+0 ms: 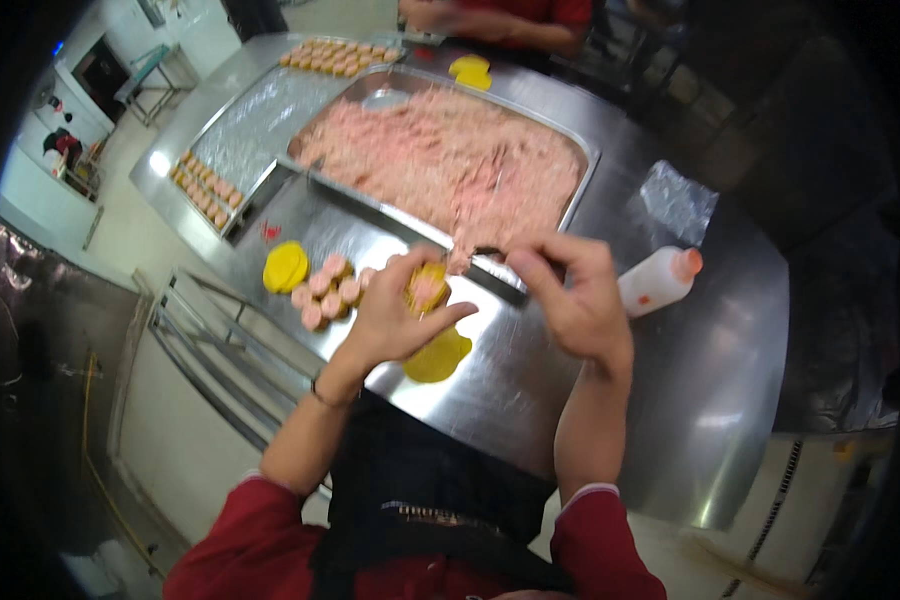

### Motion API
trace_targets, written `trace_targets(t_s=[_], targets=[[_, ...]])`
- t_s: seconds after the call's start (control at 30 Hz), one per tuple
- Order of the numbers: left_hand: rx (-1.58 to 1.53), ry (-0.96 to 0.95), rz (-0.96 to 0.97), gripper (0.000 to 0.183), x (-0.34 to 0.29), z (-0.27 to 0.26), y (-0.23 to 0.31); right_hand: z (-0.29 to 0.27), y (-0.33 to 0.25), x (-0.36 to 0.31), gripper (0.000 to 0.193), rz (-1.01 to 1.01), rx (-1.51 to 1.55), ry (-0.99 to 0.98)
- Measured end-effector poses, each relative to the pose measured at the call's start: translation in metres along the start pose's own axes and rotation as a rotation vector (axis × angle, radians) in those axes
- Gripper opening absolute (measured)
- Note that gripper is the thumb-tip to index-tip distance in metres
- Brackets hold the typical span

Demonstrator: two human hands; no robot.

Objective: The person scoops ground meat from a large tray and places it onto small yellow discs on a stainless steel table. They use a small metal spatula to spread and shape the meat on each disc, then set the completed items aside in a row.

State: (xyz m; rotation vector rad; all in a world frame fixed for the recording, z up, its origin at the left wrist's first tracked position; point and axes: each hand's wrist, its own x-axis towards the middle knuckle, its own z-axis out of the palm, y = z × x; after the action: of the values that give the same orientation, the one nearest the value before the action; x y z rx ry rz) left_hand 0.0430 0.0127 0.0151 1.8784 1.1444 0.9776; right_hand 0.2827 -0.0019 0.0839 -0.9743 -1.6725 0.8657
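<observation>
My left hand cups a dumpling, a yellow wrapper with pink filling on top, its thumb stretched out to the side. In my right hand is a small dark-tipped tool, pinched between thumb and fingers; its full shape is partly hidden. Pink minced filling clings by the tool's tip, at the near edge of a large metal tray heaped with minced filling. Below my left hand lie yellow round wrappers. Several filled dumplings stand in a cluster to its left.
More yellow wrappers lie left of the cluster, others beyond the tray. A plastic-lined tray holds rows of dumplings. On the right are a white bottle with an orange cap and crumpled clear plastic. Another person stands across the steel table.
</observation>
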Motion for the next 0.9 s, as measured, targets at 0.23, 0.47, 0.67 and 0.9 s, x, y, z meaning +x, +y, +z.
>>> trace_targets(t_s=[0.23,0.47,0.67,0.9], targets=[[-0.156,-0.182,0.099,0.030,0.025,-0.007,0.055,0.008,0.002,0.001,0.023,-0.082,-0.107,0.066],[0.054,-0.223,0.287,0.030,0.024,-0.010,0.065,-0.009,-0.009,0.001,0.021,0.013,-0.323,-0.007],[-0.032,-0.217,0.288,0.036,0.026,-0.002,0.063,-0.014,-0.010,-0.003,0.019,-0.069,-0.210,0.090],[0.162,-0.216,0.188,0.032,0.015,-0.007,0.046,-0.035,-0.011,-0.005,0.019,-0.015,-0.406,0.130]])
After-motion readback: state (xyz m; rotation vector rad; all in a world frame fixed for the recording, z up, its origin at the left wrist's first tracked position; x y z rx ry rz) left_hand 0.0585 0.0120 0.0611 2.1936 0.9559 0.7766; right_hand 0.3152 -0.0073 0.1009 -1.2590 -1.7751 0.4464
